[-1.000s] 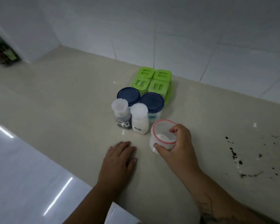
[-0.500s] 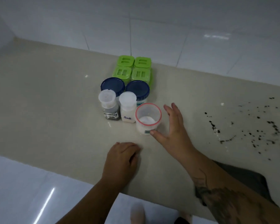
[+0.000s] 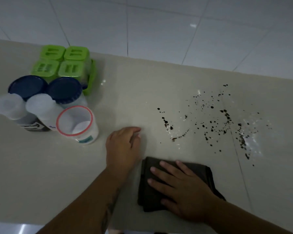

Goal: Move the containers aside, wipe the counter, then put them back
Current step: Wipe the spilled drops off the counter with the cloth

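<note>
Kitchen: tiled wall (image 3: 159,22), spice containers (image 3: 63,65).

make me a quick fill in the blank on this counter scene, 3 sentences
1. The right hand lies flat on a dark ____.
2. The red-rimmed cup has no ____ on it.
3. The dark specks lie to the ____ of the containers in the picture.

Missing words: cloth; lid; right

Right hand (image 3: 181,191) covering much of the dark cloth (image 3: 201,173); labels on the two white-capped bottles (image 3: 41,108) too blurred to read; both forearms cut off at bottom edge.
</note>
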{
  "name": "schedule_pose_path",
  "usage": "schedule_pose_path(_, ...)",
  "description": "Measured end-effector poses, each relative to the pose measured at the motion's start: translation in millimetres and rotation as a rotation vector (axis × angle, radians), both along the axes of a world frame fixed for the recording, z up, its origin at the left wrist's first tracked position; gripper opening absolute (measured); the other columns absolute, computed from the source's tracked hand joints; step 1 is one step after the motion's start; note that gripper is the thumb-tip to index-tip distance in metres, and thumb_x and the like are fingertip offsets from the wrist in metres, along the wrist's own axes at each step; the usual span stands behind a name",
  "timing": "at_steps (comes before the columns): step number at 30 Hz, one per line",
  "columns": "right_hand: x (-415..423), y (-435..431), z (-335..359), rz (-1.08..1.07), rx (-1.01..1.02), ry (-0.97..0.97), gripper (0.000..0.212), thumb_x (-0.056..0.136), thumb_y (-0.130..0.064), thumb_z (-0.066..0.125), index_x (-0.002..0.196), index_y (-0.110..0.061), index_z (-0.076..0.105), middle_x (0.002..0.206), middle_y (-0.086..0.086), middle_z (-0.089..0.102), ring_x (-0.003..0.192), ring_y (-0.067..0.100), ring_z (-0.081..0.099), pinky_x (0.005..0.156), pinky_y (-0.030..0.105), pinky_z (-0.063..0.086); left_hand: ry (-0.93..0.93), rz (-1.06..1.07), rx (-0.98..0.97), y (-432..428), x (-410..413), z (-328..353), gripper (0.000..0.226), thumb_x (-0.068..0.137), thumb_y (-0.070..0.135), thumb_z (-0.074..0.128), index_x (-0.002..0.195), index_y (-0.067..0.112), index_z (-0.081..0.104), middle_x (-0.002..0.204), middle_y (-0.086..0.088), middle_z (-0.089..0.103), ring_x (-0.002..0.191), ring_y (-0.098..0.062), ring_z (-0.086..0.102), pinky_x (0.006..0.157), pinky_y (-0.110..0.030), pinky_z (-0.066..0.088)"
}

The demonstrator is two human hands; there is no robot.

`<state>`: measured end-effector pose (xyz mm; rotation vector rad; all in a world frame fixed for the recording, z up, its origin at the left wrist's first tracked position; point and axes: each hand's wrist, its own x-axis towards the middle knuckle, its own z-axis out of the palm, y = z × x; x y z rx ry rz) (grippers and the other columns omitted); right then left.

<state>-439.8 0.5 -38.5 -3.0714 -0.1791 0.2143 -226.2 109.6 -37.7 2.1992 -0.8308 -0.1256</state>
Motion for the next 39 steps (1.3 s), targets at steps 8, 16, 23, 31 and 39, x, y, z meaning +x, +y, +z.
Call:
schedule_pose_path(8,124,-52,2,-0.221,0.131,-0.09,0.057,0.094,-0.051,0.031,0.149,-0.034,0.029,0.161,-0.008,0.016,0.148,0.018,0.007,0.117,0.048,0.005,0.039,0.3,-0.173,-20,-1,-12,0.031,0.097,0.031,0.04,0.113,0.023,0.066,0.108,0.009,0.065,0.1,-0.009,0.057,0.09,-0.032,0.046)
schedule_pose_path(16,181,-140,-2,-0.625,0.111,-0.056,0.061,0.095,-0.052,0.019,0.152,-0.032,0.015,0.163,-0.004,0.003,0.148,0.023,0.0,0.116,0.053,0.0,-0.047,0.296,-0.013,-25,1,-19,0.029,0.092,0.028,0.047,0.118,0.03,0.06,0.12,0.009,0.061,0.109,-0.008,0.052,0.094,-0.029,0.039)
schedule_pose_path(23,71,-131,-2,-0.859,0.058,-0.046,0.065,0.094,-0.053,0.013,0.153,-0.026,0.007,0.163,0.003,0.002,0.148,0.028,-0.001,0.117,0.054,0.005,-0.078,0.245,0.094,-25,-2,-11,0.03,0.091,0.021,0.05,0.117,0.021,0.066,0.118,0.002,0.066,0.109,-0.018,0.056,0.095,-0.03,0.04)
schedule_pose_path(31,81,-54,-8,-0.582,0.056,-0.086,0.056,0.098,-0.046,0.023,0.151,-0.033,0.018,0.162,0.0,0.011,0.149,0.028,-0.001,0.113,0.055,-0.005,-0.089,0.199,0.165,-26,0,-6,0.034,0.091,0.027,0.045,0.115,0.018,0.067,0.118,-0.003,0.067,0.11,-0.025,0.057,0.097,-0.04,0.041)
schedule_pose_path(39,140,-202,-2,-0.808,0.057,-0.024,0.058,0.098,-0.048,0.021,0.152,-0.032,0.012,0.163,-0.002,0.004,0.148,0.029,0.002,0.114,0.058,0.005,-0.159,0.005,0.21,-58,-20,-6,0.037,0.095,0.03,0.045,0.122,0.012,0.064,0.128,-0.006,0.061,0.121,-0.027,0.053,0.108,-0.047,0.034)
